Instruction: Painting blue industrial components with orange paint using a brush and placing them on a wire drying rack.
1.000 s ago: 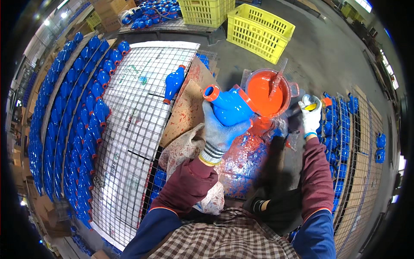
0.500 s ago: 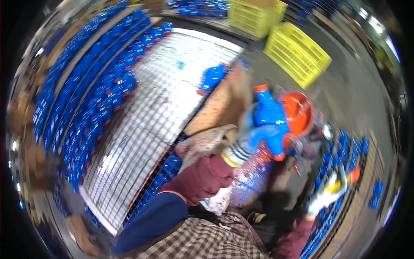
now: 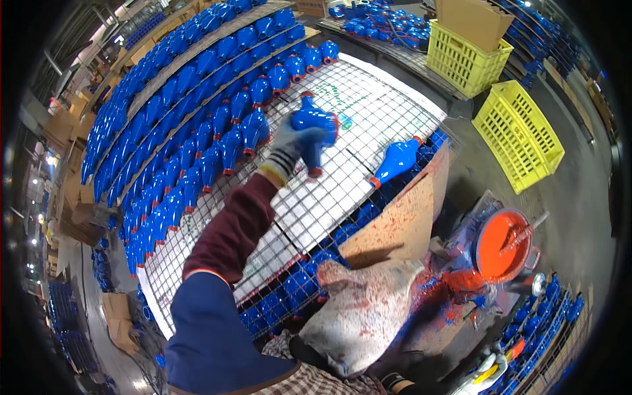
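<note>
My left hand, in a grey glove, is shut on a blue cast part with orange-painted ends. It holds the part above a white wire mesh rack, close to the rows of matching blue parts standing on it. Another blue part lies alone on the mesh to the right. My right hand is only partly visible at the bottom edge, in a light glove; its grip is unclear. An orange paint bucket sits low at the right.
A paint-flecked cardboard sheet leans by the rack and a spattered cloth covers my lap. Two yellow crates stand at the back right, one with a cardboard box on it. More blue parts sit lower right.
My left hand has carried the blue part from beside the orange bucket up and left over the mesh rack. My right hand has dropped toward the bottom edge. The view has swung left.
</note>
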Available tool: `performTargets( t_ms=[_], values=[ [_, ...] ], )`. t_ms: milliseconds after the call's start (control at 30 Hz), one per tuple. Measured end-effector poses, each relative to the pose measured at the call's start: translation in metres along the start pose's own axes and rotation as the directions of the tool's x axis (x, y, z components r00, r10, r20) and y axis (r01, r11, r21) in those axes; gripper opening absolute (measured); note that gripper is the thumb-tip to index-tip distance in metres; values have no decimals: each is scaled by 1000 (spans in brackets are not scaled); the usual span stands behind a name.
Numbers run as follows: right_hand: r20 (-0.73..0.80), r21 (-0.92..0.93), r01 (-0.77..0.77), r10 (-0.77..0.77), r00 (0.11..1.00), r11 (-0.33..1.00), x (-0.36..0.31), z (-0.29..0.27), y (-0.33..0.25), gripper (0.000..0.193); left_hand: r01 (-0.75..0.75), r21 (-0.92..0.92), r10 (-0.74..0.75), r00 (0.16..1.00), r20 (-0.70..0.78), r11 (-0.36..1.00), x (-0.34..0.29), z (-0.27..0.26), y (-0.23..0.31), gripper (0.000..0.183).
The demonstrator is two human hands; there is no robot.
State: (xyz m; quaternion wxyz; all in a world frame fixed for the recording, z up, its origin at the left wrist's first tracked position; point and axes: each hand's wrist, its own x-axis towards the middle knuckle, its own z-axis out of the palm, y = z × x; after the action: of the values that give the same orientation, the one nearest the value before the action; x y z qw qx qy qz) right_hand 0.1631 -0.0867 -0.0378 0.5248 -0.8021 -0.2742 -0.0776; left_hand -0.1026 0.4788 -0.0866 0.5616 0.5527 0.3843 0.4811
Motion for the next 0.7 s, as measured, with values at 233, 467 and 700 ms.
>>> performTargets(
  t_ms=[233, 467, 700],
  values=[
    [134, -244, 57, -25, 991, 968, 5, 41, -9, 16, 427, 896, -121, 902, -414, 120, 109, -44, -11, 92],
    [215, -147, 3, 29, 976, 989, 12, 57, -8, 18, 434, 896, -79, 894, -441, -94, 130, -58, -2, 68],
    [182, 250, -60, 14, 983, 966, 0, 49, -40, 17, 130, 991, 243, 960, -136, 43, 85, -45, -1, 78]
  ],
)
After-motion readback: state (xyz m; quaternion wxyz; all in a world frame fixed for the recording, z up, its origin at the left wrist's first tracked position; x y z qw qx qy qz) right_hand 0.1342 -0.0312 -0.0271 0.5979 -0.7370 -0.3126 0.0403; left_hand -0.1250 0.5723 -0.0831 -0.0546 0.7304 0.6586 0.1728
